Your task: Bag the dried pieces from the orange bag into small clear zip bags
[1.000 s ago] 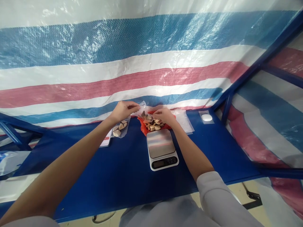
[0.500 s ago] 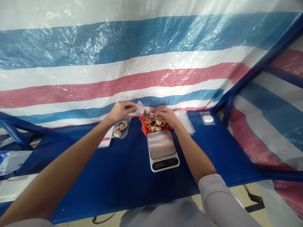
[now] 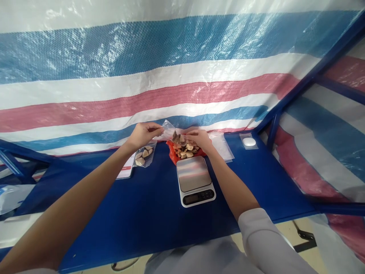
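Between my two hands hangs a small clear plastic bag (image 3: 169, 128) with a few brown, dried-looking pieces (image 3: 177, 137) in it. My left hand (image 3: 145, 134) pinches one edge of the bag. My right hand (image 3: 199, 138) grips its other side, the fingertips partly hidden. Just below is an open red plastic bag (image 3: 172, 155) full of pale and brown chunks (image 3: 186, 151). A white digital kitchen scale (image 3: 195, 179) stands in front of it, its steel plate bare. Left of these lies a second clear bag (image 3: 146, 156) with several similar chunks.
A phone or card with a white and red face (image 3: 125, 169) lies beside the filled bag. Flat clear bags (image 3: 221, 146) lie right of the red bag. A white oval item (image 3: 249, 142) rests farther right on the blue table (image 3: 154, 213). Striped sheeting (image 3: 142, 91) rises behind.
The clear bag between my hands has tilted a little and its brown pieces show more plainly. Both hands keep their hold. The view has shifted slightly.
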`<act>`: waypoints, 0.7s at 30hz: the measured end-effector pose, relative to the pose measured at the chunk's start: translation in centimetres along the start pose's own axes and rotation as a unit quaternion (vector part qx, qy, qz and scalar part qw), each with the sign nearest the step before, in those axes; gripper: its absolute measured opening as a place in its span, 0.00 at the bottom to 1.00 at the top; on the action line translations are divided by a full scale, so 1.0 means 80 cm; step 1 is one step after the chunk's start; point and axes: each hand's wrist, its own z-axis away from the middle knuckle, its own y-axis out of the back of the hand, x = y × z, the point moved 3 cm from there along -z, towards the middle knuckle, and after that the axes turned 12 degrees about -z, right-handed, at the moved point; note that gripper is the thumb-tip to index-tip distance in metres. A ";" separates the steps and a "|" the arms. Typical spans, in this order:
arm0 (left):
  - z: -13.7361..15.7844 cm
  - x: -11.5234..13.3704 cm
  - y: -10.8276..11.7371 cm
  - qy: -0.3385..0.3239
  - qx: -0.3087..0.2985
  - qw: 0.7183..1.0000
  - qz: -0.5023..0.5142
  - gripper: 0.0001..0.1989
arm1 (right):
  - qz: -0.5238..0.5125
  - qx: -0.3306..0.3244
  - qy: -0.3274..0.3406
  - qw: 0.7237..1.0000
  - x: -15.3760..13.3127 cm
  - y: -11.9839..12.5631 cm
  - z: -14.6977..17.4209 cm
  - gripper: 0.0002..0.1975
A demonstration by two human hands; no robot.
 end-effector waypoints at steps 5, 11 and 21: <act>-0.002 0.002 -0.005 -0.019 0.005 1.000 -0.001 0.23 | -0.003 -0.009 -0.007 1.000 0.000 -0.006 0.002 0.07; -0.002 -0.010 -0.002 0.006 0.037 0.999 0.010 0.24 | -0.042 0.010 -0.060 0.997 -0.004 -0.002 0.007 0.05; 0.004 -0.013 0.002 -0.002 0.022 0.999 0.043 0.23 | -0.094 0.010 -0.109 0.990 -0.005 0.003 0.003 0.09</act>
